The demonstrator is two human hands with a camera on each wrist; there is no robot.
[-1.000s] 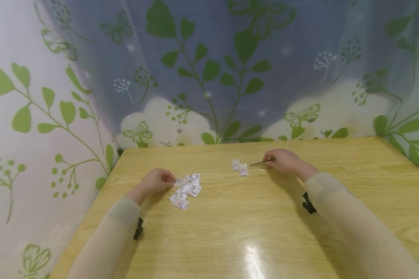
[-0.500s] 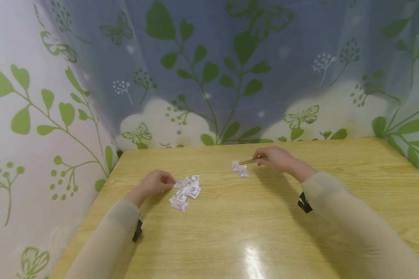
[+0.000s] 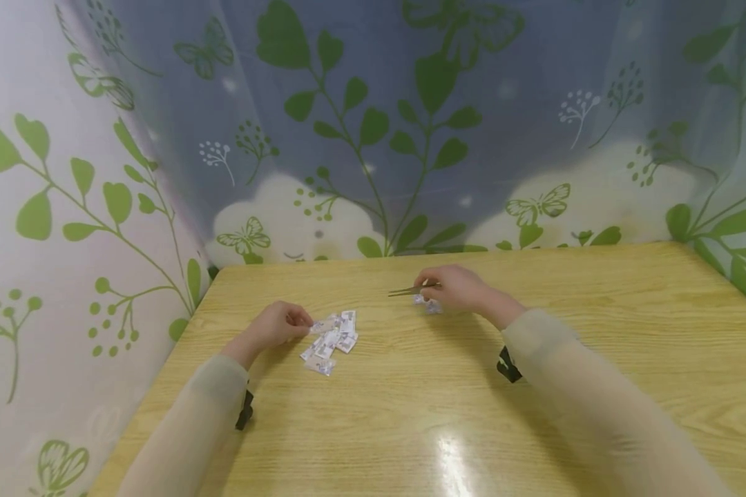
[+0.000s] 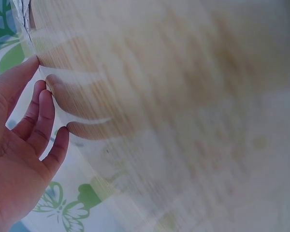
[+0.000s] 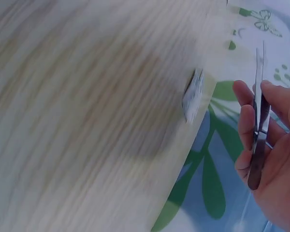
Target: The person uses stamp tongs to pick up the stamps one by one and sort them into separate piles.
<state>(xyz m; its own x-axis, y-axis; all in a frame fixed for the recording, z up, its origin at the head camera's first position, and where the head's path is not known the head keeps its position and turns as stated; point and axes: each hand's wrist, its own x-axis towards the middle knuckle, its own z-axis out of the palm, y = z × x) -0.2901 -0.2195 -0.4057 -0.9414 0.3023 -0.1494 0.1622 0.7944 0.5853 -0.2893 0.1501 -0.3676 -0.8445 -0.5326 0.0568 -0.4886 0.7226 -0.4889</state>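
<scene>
In the head view my left hand rests on the table at the left edge of a loose pile of small white printed packets. Its fingers are gently bent, the fingertips down on the wood and the thumb right at the packets. My right hand holds metal tweezers between thumb and fingers. They point left over the table, tips slightly apart with nothing between them in the right wrist view. Two more packets lie below that hand, partly hidden by it.
The yellow wood-grain table runs back to a curtain printed with green leaves and butterflies. Similar cloth hangs along the left side. A black strap piece shows at the right wrist.
My right hand has moved left with the tweezers, over the two packets and past them towards the pile. The left hand has stayed in place beside the pile.
</scene>
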